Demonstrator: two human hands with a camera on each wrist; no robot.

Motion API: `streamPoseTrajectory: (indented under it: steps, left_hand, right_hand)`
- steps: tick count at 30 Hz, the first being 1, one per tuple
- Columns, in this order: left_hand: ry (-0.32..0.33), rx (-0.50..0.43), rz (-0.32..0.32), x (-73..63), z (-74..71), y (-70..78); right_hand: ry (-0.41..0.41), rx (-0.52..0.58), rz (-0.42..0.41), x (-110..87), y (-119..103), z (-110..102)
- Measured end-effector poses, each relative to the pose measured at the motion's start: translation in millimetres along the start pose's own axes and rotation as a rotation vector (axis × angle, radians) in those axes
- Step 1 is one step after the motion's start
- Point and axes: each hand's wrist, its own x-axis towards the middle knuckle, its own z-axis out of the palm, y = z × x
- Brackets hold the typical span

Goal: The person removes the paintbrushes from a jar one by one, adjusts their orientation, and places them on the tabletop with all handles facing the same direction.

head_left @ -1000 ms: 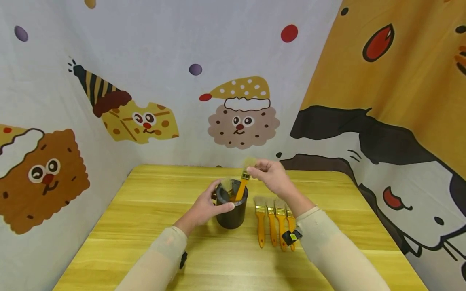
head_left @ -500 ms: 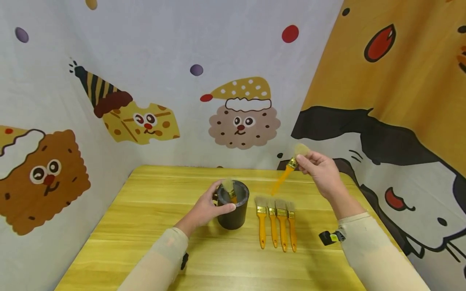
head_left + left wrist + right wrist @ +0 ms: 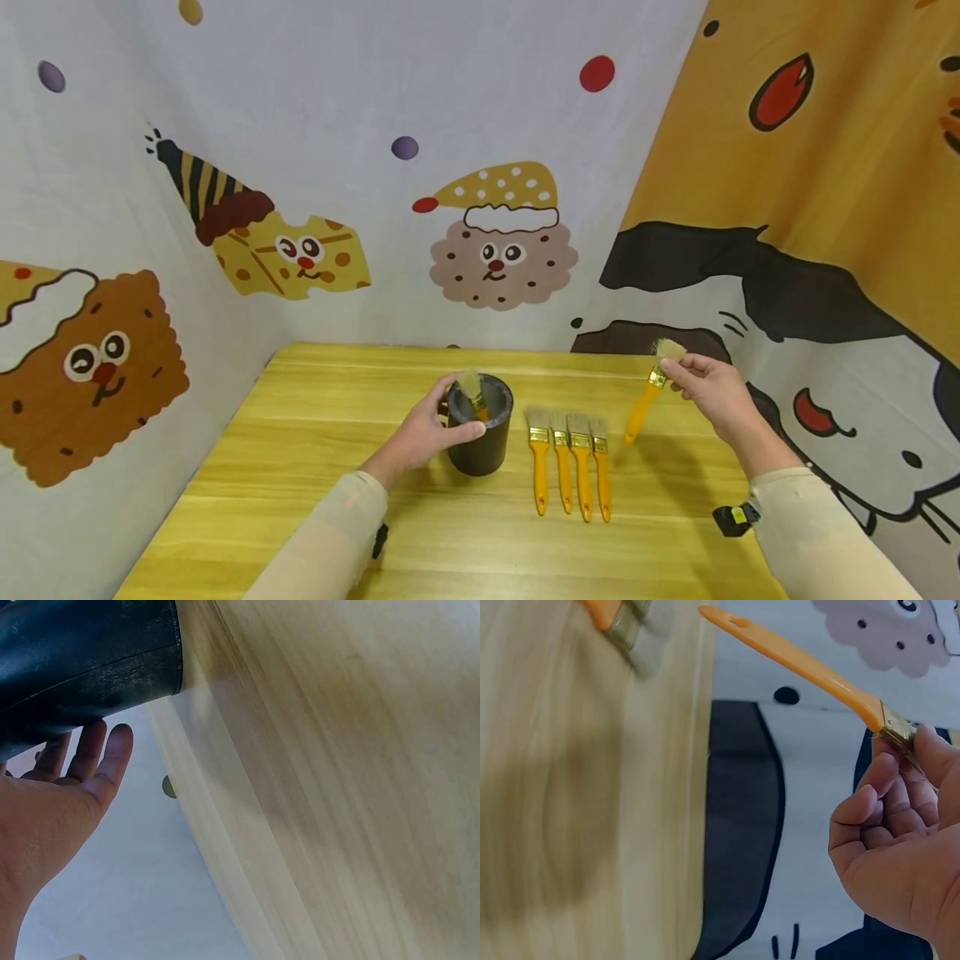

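Note:
My left hand (image 3: 423, 429) grips a black cylindrical cup (image 3: 483, 454) by its upper side, thumb at the rim. In the left wrist view the fingers (image 3: 90, 754) lie against the dark wall of the cup (image 3: 90, 667). One paintbrush (image 3: 472, 388) leans inside the cup, bristles up. My right hand (image 3: 712, 392) pinches another paintbrush (image 3: 645, 402) near its metal band and bristles, its orange handle hanging down to the left over the table. Between cup and right hand, several paintbrushes (image 3: 580, 462) lie side by side in a row, bristles away from me.
The table (image 3: 300, 467) has a light wood-grain top. A cloth (image 3: 330, 100) printed with cartoon figures hangs behind the table and along its sides. A small black device (image 3: 735, 518) is worn on the right wrist.
The paintbrush in my right hand came out of the cup, moved right past the row, then dropped lower at the table's right side. My left hand stayed on the cup.

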Motion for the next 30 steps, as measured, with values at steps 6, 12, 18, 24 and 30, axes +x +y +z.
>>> streamPoseTrajectory:
  steps: [6,12,18,24,30]
  left_hand:
    - [0.003,0.002,-0.007,0.0,1.2,-1.5]
    - [0.005,0.008,-0.013,-0.1,0.3,0.2]
    - [0.000,0.008,-0.017,1.5,-0.6,-0.4]
    - [-0.003,0.003,-0.008,2.4,-0.4,-1.0]
    - [-0.005,0.007,-0.003,2.0,-0.8,-1.9]
  right_hand:
    - [-0.079,-0.027,0.052,6.1,24.4,0.0]
    - [-0.183,-0.030,0.086,10.3,46.4,12.8]
    - [-0.232,-0.038,0.097,11.6,56.5,33.8]
    - [-0.273,-0.012,0.083,13.3,57.5,52.2]
    - [-0.312,-0.018,0.084,12.3,57.4,64.9]
